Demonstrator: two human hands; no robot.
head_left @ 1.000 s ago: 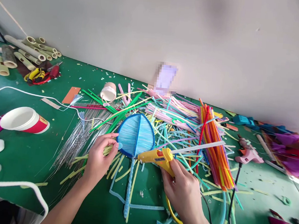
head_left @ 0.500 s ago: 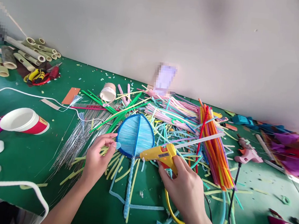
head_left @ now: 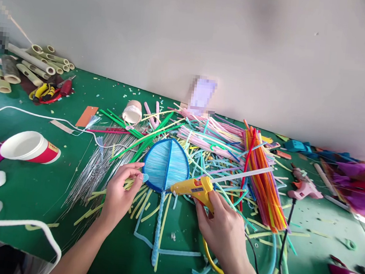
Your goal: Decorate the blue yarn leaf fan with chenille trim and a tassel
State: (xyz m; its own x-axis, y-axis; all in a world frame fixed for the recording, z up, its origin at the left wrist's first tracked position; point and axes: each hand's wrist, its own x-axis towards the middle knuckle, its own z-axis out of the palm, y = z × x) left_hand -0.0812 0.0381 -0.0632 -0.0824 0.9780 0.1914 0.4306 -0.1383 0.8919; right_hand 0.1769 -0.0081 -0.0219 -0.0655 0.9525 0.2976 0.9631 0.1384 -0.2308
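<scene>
A round-topped blue fan shape (head_left: 155, 164) of pipe cleaners, with a darker rim and centre rib, lies at mid-table. Its twisted light-blue stem (head_left: 158, 227) points toward me. At the fan's left edge, my left hand (head_left: 121, 191) pinches a small light-blue piece (head_left: 145, 177) between thumb and fingertip. My right hand (head_left: 222, 222) is wrapped round the handle of a yellow hot glue gun (head_left: 193, 187). The gun's nozzle is beside the point where stem and fan meet; I cannot tell whether it touches. A translucent glue stick (head_left: 243, 174) sticks out of its back.
Pipe cleaners (head_left: 262, 183) in many colours and thin metal wires (head_left: 92, 171) surround the fan. Paper cups (head_left: 28, 148), bamboo pieces (head_left: 33, 73) and pliers (head_left: 43, 92) are leftward. A pink glue gun (head_left: 305, 187) lies right. White cables (head_left: 25, 225) cross the left side.
The back of the yellow glue gun has dipped slightly, and my right hand has shifted a little with it. My left hand stays almost still.
</scene>
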